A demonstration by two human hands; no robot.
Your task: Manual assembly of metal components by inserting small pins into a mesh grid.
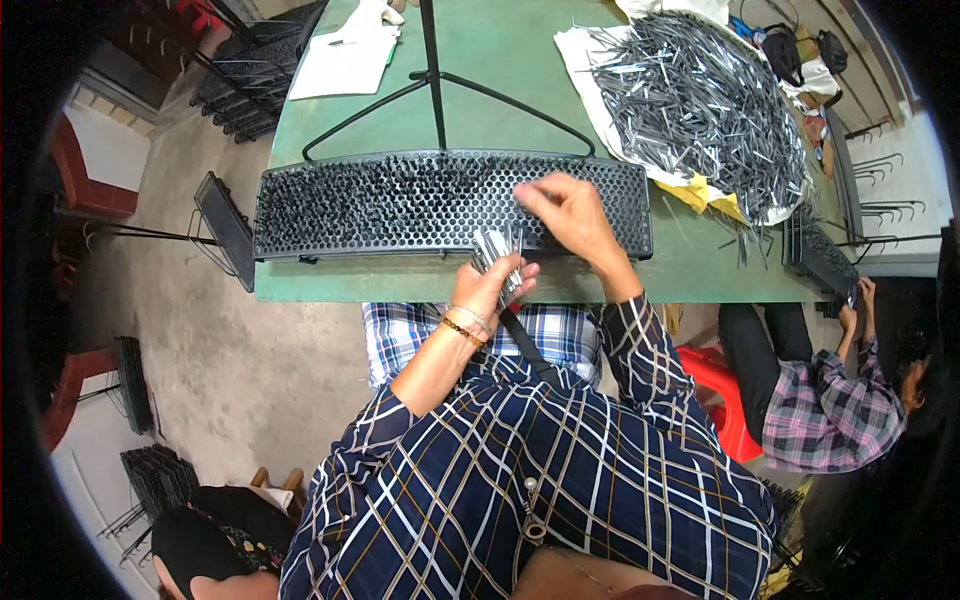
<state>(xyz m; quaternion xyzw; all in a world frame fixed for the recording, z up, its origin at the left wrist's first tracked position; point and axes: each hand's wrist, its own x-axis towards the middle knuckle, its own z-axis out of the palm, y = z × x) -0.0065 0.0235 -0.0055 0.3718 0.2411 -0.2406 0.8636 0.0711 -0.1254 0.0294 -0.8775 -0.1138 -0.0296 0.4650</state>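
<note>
- Right hand (566, 213), just past the middle of the view toward 1 o'clock, is half closed: thumb and forefinger are brought together with their tips toward 10 o'clock. Whether a strip is pinched there I cannot tell.
- Left hand (490, 281), at the middle of the view, is curled around a bundle of slim grey-black strips (496, 250), their ends fanning toward 12 o'clock at the panel's near edge. A brown beaded bracelet (463, 332) circles the wrist.
- Black perforated panel (622, 208) lies lengthwise at 12 o'clock on a green tabletop (520, 120), directly below the right hand in the view. Dark tips crowd its 9 o'clock part; many holes toward 3 o'clock show open.
- Black wire frame (437, 110) spreads in a triangle to the panel's far edge.
- Large heap of loose strips (700, 95), between 1 and 2 o'clock, is spread on a white sack (582, 72).
- White paper sheet (335, 70) with a pen (345, 42) lies at 11 o'clock.
- Co-worker in a plaid shirt (835, 415), between 3 and 4 o'clock, has both hands at another black panel (822, 258); a red plastic stool (735, 425) stands near 4 o'clock.
- Further dark panel (226, 228) stands tilted between 9 and 10 o'clock.
</note>
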